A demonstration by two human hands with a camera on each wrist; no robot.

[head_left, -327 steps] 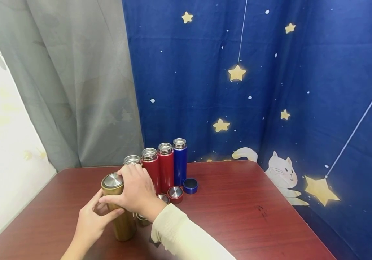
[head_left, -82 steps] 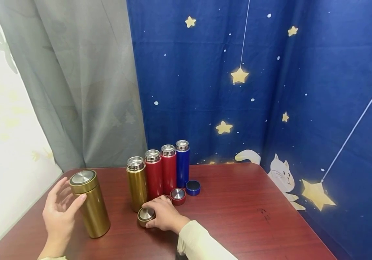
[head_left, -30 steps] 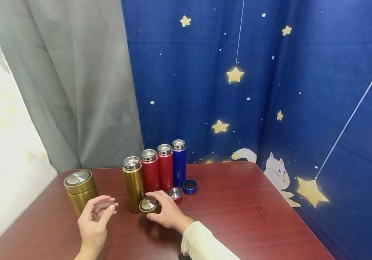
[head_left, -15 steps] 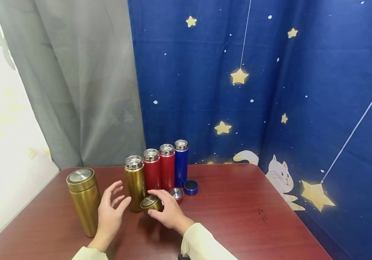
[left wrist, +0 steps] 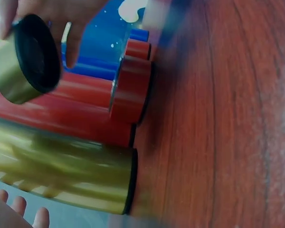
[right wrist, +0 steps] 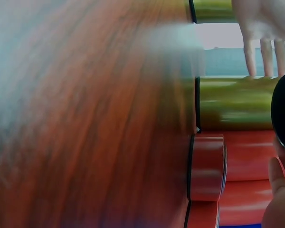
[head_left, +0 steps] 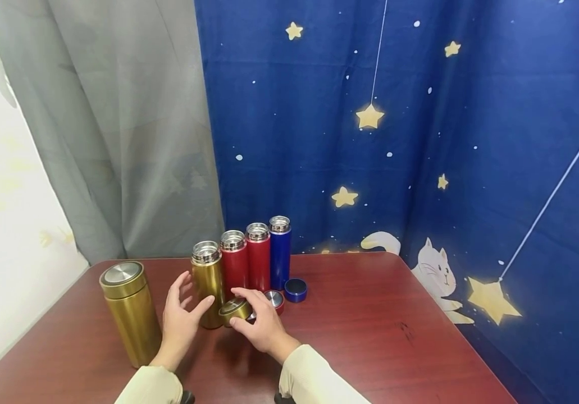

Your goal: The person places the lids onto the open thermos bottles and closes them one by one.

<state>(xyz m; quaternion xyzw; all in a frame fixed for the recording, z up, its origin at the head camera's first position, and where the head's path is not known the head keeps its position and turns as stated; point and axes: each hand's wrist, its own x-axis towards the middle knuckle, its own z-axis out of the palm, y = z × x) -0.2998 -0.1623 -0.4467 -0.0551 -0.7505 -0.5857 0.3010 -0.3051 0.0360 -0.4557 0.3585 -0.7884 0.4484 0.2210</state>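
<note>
My right hand (head_left: 268, 328) pinches a gold lid (head_left: 235, 311) with a steel top, raised above the table. In the left wrist view the black underside of the lid (left wrist: 38, 54) shows. My left hand (head_left: 180, 322) is beside an uncapped gold thermos (head_left: 207, 275), thumb and fingers spread on its near left side. The right wrist view shows straight fingers of the left hand (right wrist: 270, 21) right at the edge of this upright gold thermos (right wrist: 237, 104). Left of my left hand a larger gold thermos (head_left: 135, 322) stands with its lid on.
Two uncapped red thermoses (head_left: 235, 264) and an uncapped blue thermos (head_left: 280, 261) stand in a row behind the gold one. A red lid (head_left: 275, 301) and a blue lid (head_left: 296, 290) lie before them, another red lid partly hidden. Curtains hang behind the table (head_left: 370, 336).
Both hands were on the larger gold thermos, which now stands farther left, released. My right hand has taken the gold lid off the table and raised it; my left hand has moved right.
</note>
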